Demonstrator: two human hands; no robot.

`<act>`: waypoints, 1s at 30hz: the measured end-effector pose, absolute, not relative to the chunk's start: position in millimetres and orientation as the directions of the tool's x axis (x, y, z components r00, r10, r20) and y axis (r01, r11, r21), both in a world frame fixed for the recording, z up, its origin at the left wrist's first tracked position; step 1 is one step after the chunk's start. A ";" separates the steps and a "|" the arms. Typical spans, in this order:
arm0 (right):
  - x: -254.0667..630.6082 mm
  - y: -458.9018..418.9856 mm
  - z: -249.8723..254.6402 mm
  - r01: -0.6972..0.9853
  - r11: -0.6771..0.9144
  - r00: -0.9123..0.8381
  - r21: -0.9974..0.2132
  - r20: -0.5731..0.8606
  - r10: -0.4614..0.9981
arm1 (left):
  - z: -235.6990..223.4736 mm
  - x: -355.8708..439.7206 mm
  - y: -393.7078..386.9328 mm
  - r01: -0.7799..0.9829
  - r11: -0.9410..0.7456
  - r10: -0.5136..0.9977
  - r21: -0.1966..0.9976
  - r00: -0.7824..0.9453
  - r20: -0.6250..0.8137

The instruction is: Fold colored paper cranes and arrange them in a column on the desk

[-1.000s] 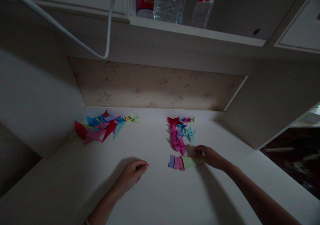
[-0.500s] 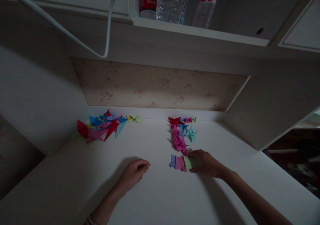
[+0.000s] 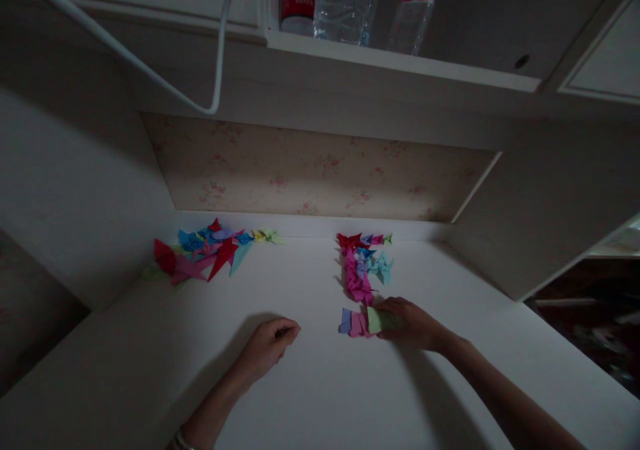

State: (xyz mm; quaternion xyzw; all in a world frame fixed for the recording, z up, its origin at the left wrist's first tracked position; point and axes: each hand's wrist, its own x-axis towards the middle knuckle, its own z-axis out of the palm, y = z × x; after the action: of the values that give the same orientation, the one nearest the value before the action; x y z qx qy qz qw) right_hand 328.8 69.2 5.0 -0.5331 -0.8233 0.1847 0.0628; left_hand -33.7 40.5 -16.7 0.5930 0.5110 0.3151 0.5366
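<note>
Head camera, and here the right hand's fingers [image 3: 387, 303] are pinching the pale green paper [image 3: 378, 320] between them, thumb at the near edge, forefinger at the far one; whether it is off the surface, I can't tell. The green paper sits at the right end of a short row, its left edge up against the pink paper [image 3: 357, 325], with the purple paper [image 3: 345, 321] on the far side of that. Over to the left hand [image 3: 267, 349]: fingers curled in, thumb and forefinger tips together, nothing seen in the grip, well apart from the row. Just beyond the green paper lie the magenta folded figures [image 3: 354, 280], a light blue folded figure [image 3: 383, 267] to their right and a red one [image 3: 349, 241] at the back. Away on the left, a jumbled pile of folded paper figures [image 3: 203, 257], reds, blues and pinks, all on the white table [image 3: 320, 397]. Behind, floral wallpaper [image 3: 300, 170]; above that, clear bottles [image 3: 345, 10] on a shelf [image 3: 400, 62], a pale cable [image 3: 150, 77] hanging to the left.
</note>
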 end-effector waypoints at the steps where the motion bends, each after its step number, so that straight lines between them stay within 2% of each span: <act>1: 328.7 69.3 4.8 0.852 0.363 -0.422 -0.376 -0.086 0.903 | -17.3 -33.8 40.7 0.273 0.093 0.944 0.957 0.282 -0.172; 10: 334.4 68.3 12.3 0.831 0.389 -0.437 -0.398 -0.035 0.899 | -15.1 -33.9 39.6 0.291 0.071 0.945 0.954 0.288 -0.158; 22: 333.0 75.9 12.9 0.819 0.398 -0.488 -0.412 -0.137 0.862 | -15.8 -34.5 39.6 0.290 0.090 0.945 0.953 0.279 -0.174; 30: 333.2 76.2 9.8 0.802 0.418 -0.504 -0.426 -0.107 0.857 | -18.9 -35.6 41.2 0.292 0.075 0.945 0.954 0.284 -0.161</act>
State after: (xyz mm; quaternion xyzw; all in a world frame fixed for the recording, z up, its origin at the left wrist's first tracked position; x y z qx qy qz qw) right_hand 333.2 76.2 9.8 -0.4940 -0.8398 0.2162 0.0637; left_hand -35.6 41.2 -18.9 0.6049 0.5112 0.3107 0.5256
